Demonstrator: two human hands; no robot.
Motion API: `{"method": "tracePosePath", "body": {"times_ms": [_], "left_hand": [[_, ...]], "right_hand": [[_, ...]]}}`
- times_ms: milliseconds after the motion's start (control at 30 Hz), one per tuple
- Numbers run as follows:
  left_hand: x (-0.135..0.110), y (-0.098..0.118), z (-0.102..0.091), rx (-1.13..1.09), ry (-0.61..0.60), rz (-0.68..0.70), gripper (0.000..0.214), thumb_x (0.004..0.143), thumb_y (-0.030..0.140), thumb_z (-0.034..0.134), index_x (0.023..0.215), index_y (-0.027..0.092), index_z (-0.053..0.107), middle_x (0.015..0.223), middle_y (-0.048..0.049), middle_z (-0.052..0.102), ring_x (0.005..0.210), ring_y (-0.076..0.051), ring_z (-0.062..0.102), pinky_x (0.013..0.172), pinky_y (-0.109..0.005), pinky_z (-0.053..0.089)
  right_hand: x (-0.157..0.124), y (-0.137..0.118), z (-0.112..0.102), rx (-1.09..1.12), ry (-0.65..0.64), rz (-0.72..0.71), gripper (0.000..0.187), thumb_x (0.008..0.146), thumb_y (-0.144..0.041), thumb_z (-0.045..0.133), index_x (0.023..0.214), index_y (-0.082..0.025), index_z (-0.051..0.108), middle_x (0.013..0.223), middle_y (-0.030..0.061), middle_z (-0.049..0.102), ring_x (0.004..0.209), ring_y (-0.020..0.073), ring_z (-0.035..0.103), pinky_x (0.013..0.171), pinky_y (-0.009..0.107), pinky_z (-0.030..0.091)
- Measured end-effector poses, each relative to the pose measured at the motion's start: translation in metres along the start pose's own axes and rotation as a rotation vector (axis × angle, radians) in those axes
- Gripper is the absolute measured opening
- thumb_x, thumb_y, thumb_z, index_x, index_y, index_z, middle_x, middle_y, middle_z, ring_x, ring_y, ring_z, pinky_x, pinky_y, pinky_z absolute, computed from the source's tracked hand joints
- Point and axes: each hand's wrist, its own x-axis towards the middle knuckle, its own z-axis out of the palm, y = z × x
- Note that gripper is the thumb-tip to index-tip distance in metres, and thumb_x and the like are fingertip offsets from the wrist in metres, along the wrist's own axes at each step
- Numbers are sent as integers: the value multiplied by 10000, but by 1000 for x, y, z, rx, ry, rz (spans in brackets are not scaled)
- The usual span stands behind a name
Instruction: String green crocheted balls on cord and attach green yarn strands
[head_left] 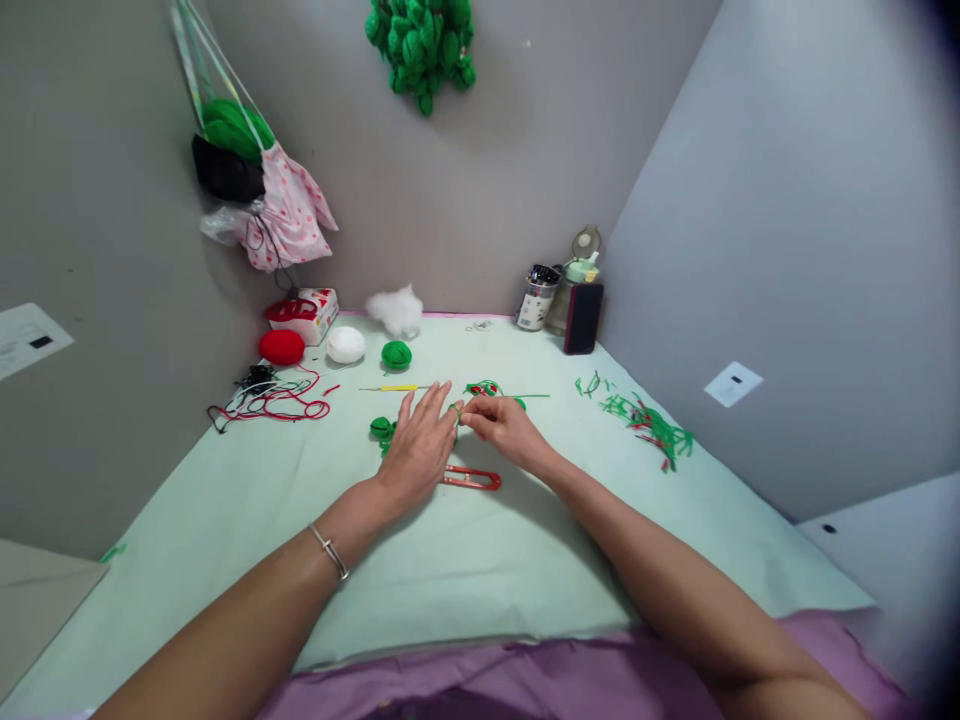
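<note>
My left hand (422,440) lies over the table with its fingers stretched out, partly covering some small green crocheted pieces (382,428). My right hand (504,425) is closed in a pinch on a bit of green yarn (457,412), close beside the left fingertips. Under the left palm, orange thread snips (474,480) stick out to the right. Beyond the hands lie a yellow-handled crochet hook (399,388) and a green-and-red piece (484,388), with a green strand running rightward. What lies beneath the left hand is hidden.
Red (282,347), white (346,345) and green yarn balls (397,355) stand at the back left, near white stuffing (397,311) and tangled yarn (281,400). Yarn scraps (652,430) lie at right. A phone (583,319), a pen cup (535,300) and a bottle stand at the back right.
</note>
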Motion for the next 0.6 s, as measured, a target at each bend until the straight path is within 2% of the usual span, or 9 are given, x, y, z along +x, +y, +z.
{"method": "tracePosePath", "body": {"times_ms": [367,500,600], "left_hand": [[1,0,-6,47,-46,22,407,1010,151,322,1323,127,581,1593,-205,373,1514,-331,278,1216,-607,198],[3,-5,-10,24,-44,51,366,1000,174,375,1242,153,649,1553,-169,452,1512,-344,275,1217,-632,153],[7,-12,-15,-75,5,-5,308,971,221,461,1147,190,712,1481,-127,547,1502,-339,296,1224,-631,125]], "right_hand": [[3,7,-1,76,-48,39,258,781,-406,634,673,-176,589,547,-44,452,541,107,367,556,260,287],[3,10,-1,53,-33,54,255,796,-405,632,693,-174,597,543,-44,456,524,110,380,552,264,283],[3,9,0,-10,30,64,213,815,-363,615,720,-172,622,540,-40,466,513,115,389,541,267,282]]}}
